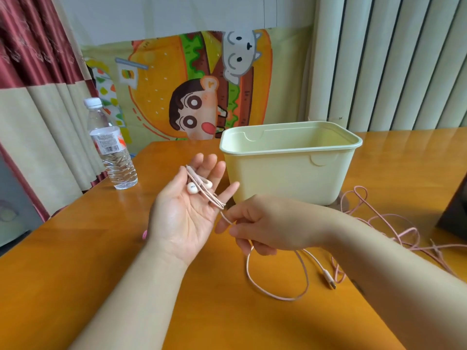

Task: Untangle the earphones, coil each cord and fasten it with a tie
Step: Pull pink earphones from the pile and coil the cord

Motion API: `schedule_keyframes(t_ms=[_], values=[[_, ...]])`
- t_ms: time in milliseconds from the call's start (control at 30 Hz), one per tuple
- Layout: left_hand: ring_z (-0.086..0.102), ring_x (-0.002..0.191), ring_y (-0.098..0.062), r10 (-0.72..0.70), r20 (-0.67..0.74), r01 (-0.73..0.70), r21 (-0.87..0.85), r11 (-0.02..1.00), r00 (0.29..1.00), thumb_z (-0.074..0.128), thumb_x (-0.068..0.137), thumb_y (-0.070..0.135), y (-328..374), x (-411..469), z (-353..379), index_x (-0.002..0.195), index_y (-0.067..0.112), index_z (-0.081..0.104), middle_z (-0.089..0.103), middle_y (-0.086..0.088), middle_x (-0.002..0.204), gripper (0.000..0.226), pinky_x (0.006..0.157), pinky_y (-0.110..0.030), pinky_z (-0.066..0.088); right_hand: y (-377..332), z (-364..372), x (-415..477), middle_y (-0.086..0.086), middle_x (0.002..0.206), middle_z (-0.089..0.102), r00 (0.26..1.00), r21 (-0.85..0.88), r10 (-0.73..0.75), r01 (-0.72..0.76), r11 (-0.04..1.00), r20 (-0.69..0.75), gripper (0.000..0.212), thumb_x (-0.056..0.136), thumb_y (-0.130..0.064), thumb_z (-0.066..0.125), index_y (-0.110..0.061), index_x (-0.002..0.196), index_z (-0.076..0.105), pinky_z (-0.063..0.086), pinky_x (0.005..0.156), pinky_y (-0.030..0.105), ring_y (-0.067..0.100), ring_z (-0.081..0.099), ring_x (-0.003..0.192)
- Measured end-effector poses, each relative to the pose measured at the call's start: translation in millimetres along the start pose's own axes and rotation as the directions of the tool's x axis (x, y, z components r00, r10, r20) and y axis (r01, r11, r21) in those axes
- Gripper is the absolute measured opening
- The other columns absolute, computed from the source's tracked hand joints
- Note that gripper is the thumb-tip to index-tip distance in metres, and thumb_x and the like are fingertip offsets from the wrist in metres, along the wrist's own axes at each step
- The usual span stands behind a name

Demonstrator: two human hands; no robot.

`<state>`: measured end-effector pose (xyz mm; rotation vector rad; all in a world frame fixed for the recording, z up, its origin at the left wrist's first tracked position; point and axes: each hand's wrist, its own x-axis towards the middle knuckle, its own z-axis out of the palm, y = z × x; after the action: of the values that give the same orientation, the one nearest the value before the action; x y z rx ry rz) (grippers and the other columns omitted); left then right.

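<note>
Left hand (184, 210) flat open, palm up, earbuds (198, 186) resting across fingers; right hand (262, 227) pinching pink cord (275, 286) just beside, slack on desk (75, 261).

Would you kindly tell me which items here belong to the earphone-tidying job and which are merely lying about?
Job in hand: earbuds resting on the left hand; pink cord pinched by the right hand; tangled cords further right.
Lying about: water bottle; pale bin.

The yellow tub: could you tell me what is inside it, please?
Only bare inner walls of the tub show below the rim; its front wall hides the bottom and any contents.
</note>
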<state>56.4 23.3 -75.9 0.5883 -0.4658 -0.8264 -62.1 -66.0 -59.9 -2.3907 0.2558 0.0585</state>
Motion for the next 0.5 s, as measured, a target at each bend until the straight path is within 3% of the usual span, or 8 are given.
schedule_keyframes(t_ms=[100,200,267,300,400,500], values=[[0.071,0.085,-0.016,0.065,0.038,-0.074,0.337,0.939,0.997,0.031,0.102,0.026,-2,3,-6,0.099,0.014,0.059,0.073,-0.002,0.083,0.031,0.075,-0.04,0.055,-8,-9,-7,-0.01,0.062,0.057,0.998,-0.044,-0.051,0.049,0.998,-0.041,0.021,0.099,-0.02,0.045,-0.018,0.103,0.066,0.038,0.048,0.011,0.004,0.044,0.044],[0.067,0.09,-0.027,0.051,0.093,-0.099,0.654,0.75,0.994,0.034,0.101,0.028,-9,1,-10,0.102,0.011,0.062,0.071,-0.01,0.091,0.033,0.078,-0.038,0.055,-12,-23,-16,-0.01,0.051,0.049,0.966,-0.029,-0.171,0.168,0.985,-0.195,0.03,0.099,-0.022,0.047,-0.017,0.076,0.065,0.034,0.047,0.015,0.005,0.039,0.045],[0.067,0.097,-0.025,-0.071,0.143,-0.051,0.703,0.709,0.987,0.035,0.099,0.031,-12,-4,-8,0.107,0.009,0.062,0.069,-0.013,0.097,0.035,0.09,-0.044,0.052,-11,-32,-19,-0.011,0.046,0.044,0.939,0.018,-0.183,0.196,0.98,-0.292,0.033,0.099,-0.026,0.046,-0.009,0.077,0.066,0.03,0.044,0.011,0.003,0.036,0.041],[0.067,0.096,-0.021,-0.122,0.162,-0.027,0.701,0.712,0.979,0.036,0.098,0.032,-13,-7,-6,0.106,0.009,0.062,0.07,-0.009,0.091,0.036,0.092,-0.046,0.051,-9,-35,-19,-0.012,0.044,0.043,0.926,0.033,-0.175,0.197,0.98,-0.335,0.034,0.098,-0.028,0.046,-0.007,0.081,0.067,0.029,0.044,0.011,0.003,0.036,0.041],[0.066,0.09,-0.022,-0.24,0.207,0.055,0.636,0.769,0.948,0.04,0.089,0.033,-15,-12,-1,0.1,0.008,0.062,0.064,0.001,0.066,0.035,0.092,-0.05,0.051,-1,-37,-16,-0.009,0.05,0.04,0.872,0.021,-0.147,0.177,0.984,-0.468,0.031,0.095,-0.036,0.05,-0.015,0.08,0.069,0.028,0.046,0.018,0.007,0.032,0.047],[0.066,0.079,-0.022,-0.327,0.245,0.154,0.535,0.831,0.912,0.041,0.088,0.03,-15,-17,2,0.093,0.005,0.063,0.061,-0.008,0.068,0.033,0.087,-0.051,0.052,9,-36,-10,-0.006,0.05,0.036,0.826,0.051,-0.119,0.176,0.983,-0.551,0.03,0.091,-0.037,0.055,-0.014,0.077,0.068,0.024,0.043,0.015,0.006,0.029,0.045]])
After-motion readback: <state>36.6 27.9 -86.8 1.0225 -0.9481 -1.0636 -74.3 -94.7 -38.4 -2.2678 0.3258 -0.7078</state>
